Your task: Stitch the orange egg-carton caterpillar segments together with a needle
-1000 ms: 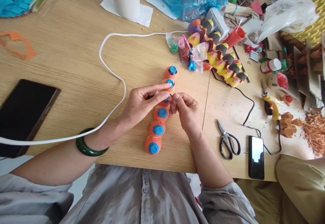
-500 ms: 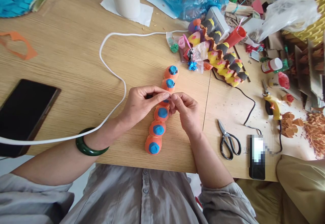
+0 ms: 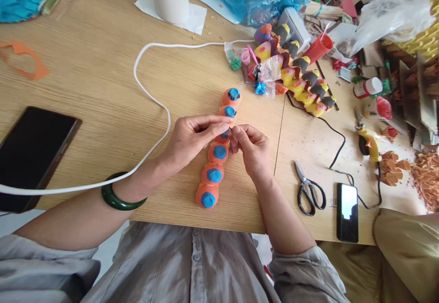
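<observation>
An orange row of egg-carton bumps lies on the wooden table in front of me, each visible bump topped with a flattened blue disc. Small black bits mark the discs on the two farthest bumps. Over the third bump from the far end, my left hand pinches thumb and forefinger together from the left. My right hand is closed in a pinch close by on the right. A tiny black piece shows between the two sets of fingertips. What my left fingertips hold, if anything, is hidden.
A white cable loops beside my left arm, near a dark tablet-like device. Scissors and a phone lie to the right. Painted egg-carton strips and craft supplies crowd the back right. Another person's clothed leg is at lower right.
My fingertips have drawn slightly apart, and the tiny black piece now shows between them. The orange row has stayed in place.
</observation>
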Demonstrator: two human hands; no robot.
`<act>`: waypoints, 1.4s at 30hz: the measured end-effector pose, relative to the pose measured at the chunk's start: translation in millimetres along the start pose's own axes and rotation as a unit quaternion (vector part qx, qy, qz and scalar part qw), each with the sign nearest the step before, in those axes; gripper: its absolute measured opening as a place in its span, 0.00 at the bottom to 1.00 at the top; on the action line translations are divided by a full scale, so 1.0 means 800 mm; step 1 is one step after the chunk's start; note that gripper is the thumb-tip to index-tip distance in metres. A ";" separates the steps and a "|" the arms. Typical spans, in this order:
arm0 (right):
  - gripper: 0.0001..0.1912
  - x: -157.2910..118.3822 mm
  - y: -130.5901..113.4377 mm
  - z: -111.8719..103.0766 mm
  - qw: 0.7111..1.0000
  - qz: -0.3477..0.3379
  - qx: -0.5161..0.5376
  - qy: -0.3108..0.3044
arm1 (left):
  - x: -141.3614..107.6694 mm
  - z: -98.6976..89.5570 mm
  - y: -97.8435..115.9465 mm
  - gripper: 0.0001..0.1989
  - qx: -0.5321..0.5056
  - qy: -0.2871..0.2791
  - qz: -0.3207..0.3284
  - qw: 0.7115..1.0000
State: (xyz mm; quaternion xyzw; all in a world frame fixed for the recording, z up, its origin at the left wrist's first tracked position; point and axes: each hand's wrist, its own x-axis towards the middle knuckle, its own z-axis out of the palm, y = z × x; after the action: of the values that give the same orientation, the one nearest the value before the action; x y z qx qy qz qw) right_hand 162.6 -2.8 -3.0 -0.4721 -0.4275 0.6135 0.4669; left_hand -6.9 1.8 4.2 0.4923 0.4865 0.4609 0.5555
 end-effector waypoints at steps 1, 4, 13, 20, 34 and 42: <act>0.16 0.000 0.000 0.000 1.000 0.001 -0.003 -0.002 | 0.000 0.000 0.000 0.14 0.000 -0.001 0.000 1.000; 0.17 0.000 0.000 0.000 1.000 0.003 -0.012 -0.011 | 0.001 0.000 -0.001 0.12 0.004 -0.004 0.010 1.000; 0.20 0.000 0.000 0.001 1.000 0.004 -0.017 -0.019 | 0.000 0.001 -0.004 0.10 0.057 0.030 0.033 0.997; 0.18 0.001 -0.003 0.001 0.999 0.020 0.025 -0.003 | -0.005 0.002 0.002 0.09 0.078 0.041 0.045 0.995; 0.17 0.002 -0.002 0.000 0.997 0.038 0.066 -0.009 | -0.004 0.002 0.005 0.19 0.047 0.033 0.010 0.998; 0.19 0.004 -0.003 0.000 0.997 0.036 0.069 0.009 | -0.003 -0.001 0.000 0.17 0.052 0.024 0.012 0.998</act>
State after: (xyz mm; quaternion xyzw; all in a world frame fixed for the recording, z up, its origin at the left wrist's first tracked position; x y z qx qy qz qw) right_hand 162.3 0.5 -1.3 -0.4598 -0.3628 0.6534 0.4797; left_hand -7.6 -0.5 4.4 0.5154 0.5172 0.4528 0.5117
